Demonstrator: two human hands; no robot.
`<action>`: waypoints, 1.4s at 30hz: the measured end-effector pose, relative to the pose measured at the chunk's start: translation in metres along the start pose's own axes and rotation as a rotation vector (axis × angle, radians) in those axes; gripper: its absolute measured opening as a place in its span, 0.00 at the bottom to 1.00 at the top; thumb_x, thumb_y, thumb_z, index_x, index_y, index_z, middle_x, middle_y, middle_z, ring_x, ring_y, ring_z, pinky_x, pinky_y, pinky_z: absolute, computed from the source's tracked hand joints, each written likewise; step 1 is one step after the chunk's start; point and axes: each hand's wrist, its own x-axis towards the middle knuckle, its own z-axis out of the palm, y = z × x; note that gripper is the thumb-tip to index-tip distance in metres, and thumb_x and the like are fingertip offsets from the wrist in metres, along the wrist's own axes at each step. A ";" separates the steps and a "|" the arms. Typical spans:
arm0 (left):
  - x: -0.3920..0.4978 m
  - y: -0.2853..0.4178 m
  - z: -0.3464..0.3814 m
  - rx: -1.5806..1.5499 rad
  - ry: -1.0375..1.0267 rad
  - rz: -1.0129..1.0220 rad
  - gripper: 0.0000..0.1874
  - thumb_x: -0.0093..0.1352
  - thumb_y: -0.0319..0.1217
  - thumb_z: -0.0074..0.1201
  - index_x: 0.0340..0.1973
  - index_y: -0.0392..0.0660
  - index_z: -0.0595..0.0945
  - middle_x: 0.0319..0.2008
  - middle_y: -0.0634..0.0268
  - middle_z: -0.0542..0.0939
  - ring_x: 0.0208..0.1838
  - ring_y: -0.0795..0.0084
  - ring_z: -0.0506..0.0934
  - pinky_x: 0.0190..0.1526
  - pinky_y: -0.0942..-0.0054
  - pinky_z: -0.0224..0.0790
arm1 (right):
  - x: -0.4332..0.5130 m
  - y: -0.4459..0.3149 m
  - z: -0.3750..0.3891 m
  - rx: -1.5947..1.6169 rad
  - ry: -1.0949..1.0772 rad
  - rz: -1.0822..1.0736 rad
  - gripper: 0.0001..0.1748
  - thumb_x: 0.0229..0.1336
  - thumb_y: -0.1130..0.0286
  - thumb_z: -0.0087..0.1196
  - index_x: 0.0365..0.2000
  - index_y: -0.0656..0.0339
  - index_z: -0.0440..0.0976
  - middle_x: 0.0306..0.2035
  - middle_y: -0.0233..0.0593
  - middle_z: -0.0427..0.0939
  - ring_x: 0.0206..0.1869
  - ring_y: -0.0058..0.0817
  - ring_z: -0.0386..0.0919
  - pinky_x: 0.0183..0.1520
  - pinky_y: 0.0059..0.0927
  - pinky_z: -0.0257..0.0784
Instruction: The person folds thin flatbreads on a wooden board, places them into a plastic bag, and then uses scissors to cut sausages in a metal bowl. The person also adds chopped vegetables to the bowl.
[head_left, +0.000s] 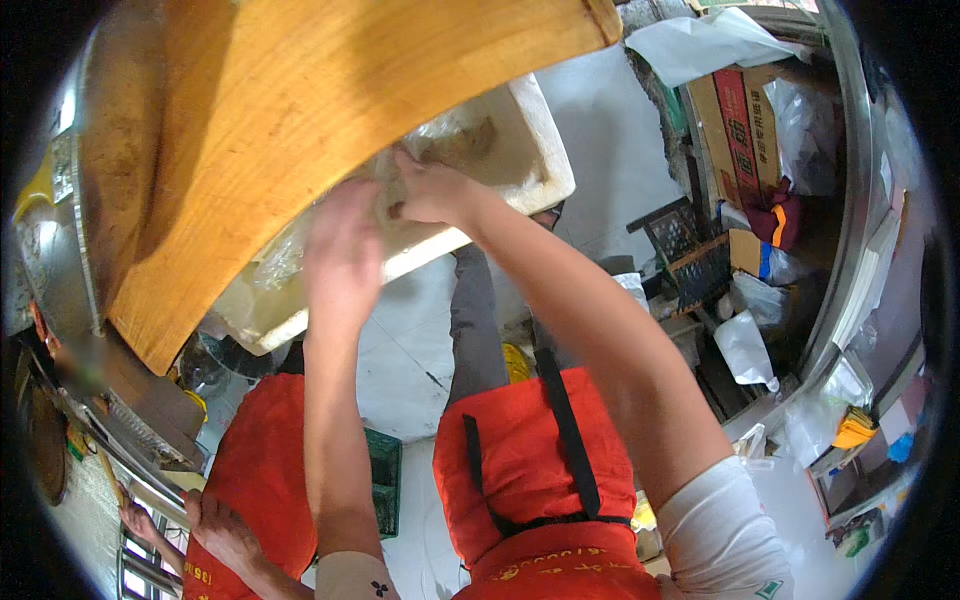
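Observation:
A white foam box (551, 135) stands on the floor, partly hidden under a wooden tabletop (360, 67). Inside it lies clear plastic wrapping or bags (450, 127), some of it on the left side; the contents are hard to make out. My right hand (439, 191) reaches over the near rim into the box, fingers apart around a gap, near the plastic. Beside it, my left hand (345, 240) is also over the box, blurred by motion, its fingertips close to the table's edge. Whether the left hand holds any plastic is not visible.
At lower left, another person in a red apron (259, 465) stands close by, a hand (225, 532) near a metal counter edge. A green crate (384, 480) sits on the floor. To the right are a cardboard box (739, 135), plastic bags (757, 296) and dark slatted crates (690, 262).

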 end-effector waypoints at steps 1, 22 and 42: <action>0.015 0.018 0.004 -0.130 -0.303 0.104 0.19 0.64 0.29 0.49 0.51 0.35 0.75 0.56 0.45 0.73 0.61 0.51 0.70 0.63 0.59 0.58 | 0.028 0.024 0.027 0.078 0.189 -0.299 0.36 0.52 0.60 0.57 0.58 0.66 0.61 0.48 0.55 0.76 0.50 0.44 0.76 0.50 0.35 0.73; -0.063 -0.058 -0.004 -0.440 -0.133 -0.455 0.14 0.67 0.29 0.52 0.45 0.34 0.78 0.39 0.56 0.80 0.45 0.68 0.75 0.52 0.69 0.66 | -0.033 -0.132 0.045 0.389 0.298 -0.522 0.17 0.55 0.65 0.52 0.46 0.58 0.72 0.34 0.51 0.78 0.40 0.48 0.77 0.44 0.45 0.71; -0.012 0.009 -0.034 -0.538 0.144 -0.383 0.08 0.70 0.30 0.50 0.40 0.37 0.76 0.36 0.68 0.76 0.40 0.78 0.72 0.45 0.78 0.65 | -0.176 -0.055 -0.093 1.202 0.844 -0.073 0.35 0.45 0.72 0.64 0.55 0.67 0.63 0.41 0.39 0.73 0.42 0.28 0.75 0.44 0.26 0.73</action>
